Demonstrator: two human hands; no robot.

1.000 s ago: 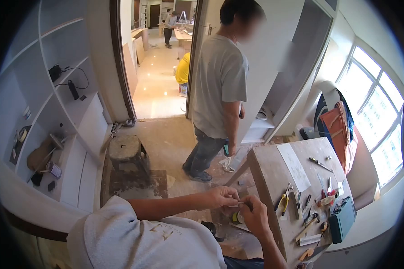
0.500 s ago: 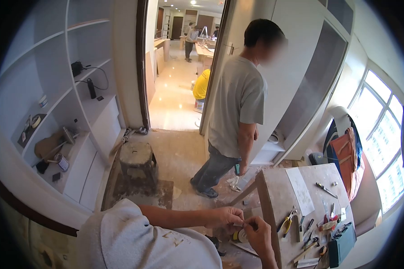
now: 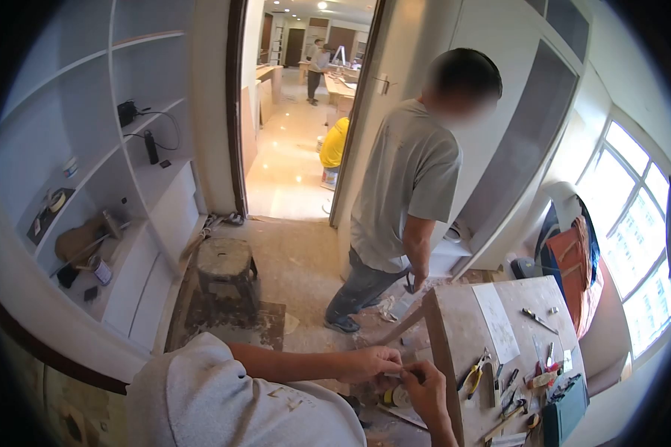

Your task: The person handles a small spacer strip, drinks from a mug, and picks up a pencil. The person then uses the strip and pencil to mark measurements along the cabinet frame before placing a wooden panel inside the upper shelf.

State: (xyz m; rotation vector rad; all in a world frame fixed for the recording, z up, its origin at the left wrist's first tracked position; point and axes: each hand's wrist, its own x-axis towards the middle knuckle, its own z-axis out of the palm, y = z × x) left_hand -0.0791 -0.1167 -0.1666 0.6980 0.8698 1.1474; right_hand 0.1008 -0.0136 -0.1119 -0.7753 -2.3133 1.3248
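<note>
My left hand and my right hand meet at the fingertips, left of the worktable. Both are pinched round a small, thin, pale piece, too small to identify. Below them, partly hidden by my fingers, a round yellowish-and-dark object lies low down. The nearest tool on the tabletop is a pair of yellow-handled pliers, to the right of my right hand.
A co-worker leans near the worktable's far side. On it lie a pale sheet, several hand tools and a green case. A stool stands left; shelves line the left wall. Beyond the doorway are more people.
The view has swung left and up since the first frame. The co-worker has bent forward and moved nearer the worktable. My hands have stayed together at the fingertips.
</note>
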